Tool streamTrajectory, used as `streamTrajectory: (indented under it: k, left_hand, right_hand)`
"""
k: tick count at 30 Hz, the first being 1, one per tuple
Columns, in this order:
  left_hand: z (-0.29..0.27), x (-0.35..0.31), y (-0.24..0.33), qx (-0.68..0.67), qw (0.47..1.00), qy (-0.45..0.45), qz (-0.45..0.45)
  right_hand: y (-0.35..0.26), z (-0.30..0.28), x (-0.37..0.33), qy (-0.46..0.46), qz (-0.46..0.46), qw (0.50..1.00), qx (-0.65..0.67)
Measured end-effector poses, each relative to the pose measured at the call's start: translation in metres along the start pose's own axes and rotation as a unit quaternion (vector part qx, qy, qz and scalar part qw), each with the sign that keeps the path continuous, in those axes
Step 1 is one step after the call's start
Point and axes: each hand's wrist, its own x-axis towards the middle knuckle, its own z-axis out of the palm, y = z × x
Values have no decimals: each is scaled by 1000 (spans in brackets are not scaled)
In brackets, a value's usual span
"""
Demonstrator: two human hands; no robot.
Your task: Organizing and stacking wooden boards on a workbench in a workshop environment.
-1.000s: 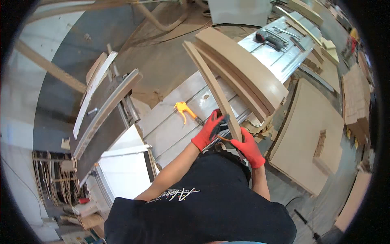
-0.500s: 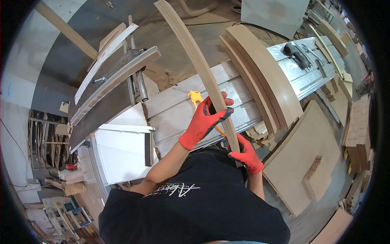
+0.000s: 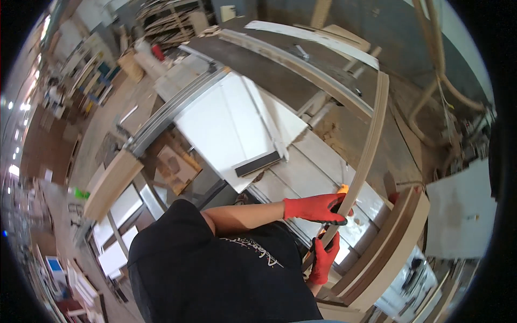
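Observation:
Both my hands wear red gloves with dark palms and fingertips. Between them they hold a long, curved strip of layered wood (image 3: 370,141), which slants away toward the far right. My left hand (image 3: 316,208) is closed around the strip's lower part, and my right hand (image 3: 325,260) grips it close to its near end. A yellow tape measure (image 3: 343,189) lies on the metal table (image 3: 301,167) just behind my left hand, partly hidden. Right of my hands, several curved boards (image 3: 396,245) are stacked on edge.
A white panel (image 3: 229,126) with a dark block (image 3: 258,163) rests left of the metal table. Beyond stands a dark-topped machine table (image 3: 258,64) with a long rail. A light curved piece (image 3: 112,185) sits at left. Hoses (image 3: 431,97) hang at far right.
My view has swung to the left, so the whole scene appears turned. The wood strip stays in both my hands and now points toward the far right.

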Motion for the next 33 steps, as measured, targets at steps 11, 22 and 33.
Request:
streamTrajectory:
  k: [11, 22, 33]
  left_hand:
    - [-151, -365, -127, 132, 907, 350, -193]
    - [-42, -411, -217, -122, 843, 476, -219]
    - [35, -434, -267, -316, 691, 628, -172]
  right_hand:
    - [-26, 35, 69, -132, 42, 986, -91]
    - [-38, 94, 121, -265, 34, 961, -74]
    - [-46, 124, 156, -326, -4, 944, -44]
